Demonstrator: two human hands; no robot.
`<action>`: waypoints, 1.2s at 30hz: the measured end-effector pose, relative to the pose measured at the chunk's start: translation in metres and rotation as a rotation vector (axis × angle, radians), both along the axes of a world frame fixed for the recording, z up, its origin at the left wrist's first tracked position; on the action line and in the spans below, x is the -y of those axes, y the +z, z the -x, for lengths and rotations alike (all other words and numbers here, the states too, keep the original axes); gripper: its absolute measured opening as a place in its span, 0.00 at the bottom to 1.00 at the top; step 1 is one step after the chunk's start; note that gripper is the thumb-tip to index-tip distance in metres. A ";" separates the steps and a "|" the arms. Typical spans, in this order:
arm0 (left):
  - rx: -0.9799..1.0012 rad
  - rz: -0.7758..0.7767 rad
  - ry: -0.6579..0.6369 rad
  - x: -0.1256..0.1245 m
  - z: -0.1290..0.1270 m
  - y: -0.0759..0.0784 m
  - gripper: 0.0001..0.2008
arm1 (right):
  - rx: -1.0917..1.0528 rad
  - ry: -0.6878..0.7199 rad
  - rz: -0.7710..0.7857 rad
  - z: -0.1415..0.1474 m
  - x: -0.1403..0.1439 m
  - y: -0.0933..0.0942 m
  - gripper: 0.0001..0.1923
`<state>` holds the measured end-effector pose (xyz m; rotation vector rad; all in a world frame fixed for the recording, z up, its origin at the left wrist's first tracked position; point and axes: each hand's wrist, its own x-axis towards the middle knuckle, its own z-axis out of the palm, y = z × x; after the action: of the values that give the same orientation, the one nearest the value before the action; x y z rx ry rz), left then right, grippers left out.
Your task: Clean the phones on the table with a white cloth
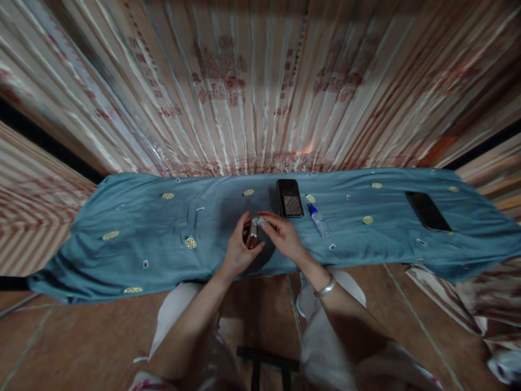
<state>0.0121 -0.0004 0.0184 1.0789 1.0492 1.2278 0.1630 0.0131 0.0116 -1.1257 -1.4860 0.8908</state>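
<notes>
Left hand is closed around a small dark, reddish object, held upright with its long axis running roughly 12 to 6 o'clock. Right hand meets it from 3 o'clock; its fingertips pinch a small pale piece at the object's top end. What the object is cannot be told.

Both hands work over the near edge of the blue cloth. At 1 o'clock lies a dark phone; beside it, at 2 o'clock, a small clear bottle with blue cap. Well apart at 3 o'clock lies a second phone. Nothing stands between the hands.
</notes>
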 end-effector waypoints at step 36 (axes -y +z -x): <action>0.472 0.336 0.002 -0.003 -0.008 0.000 0.24 | 0.097 -0.102 -0.115 0.012 -0.003 -0.013 0.15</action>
<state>0.0200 0.0028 0.0180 0.4952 0.8461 1.1797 0.1510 0.0165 -0.0011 -1.1622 -1.5239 0.6808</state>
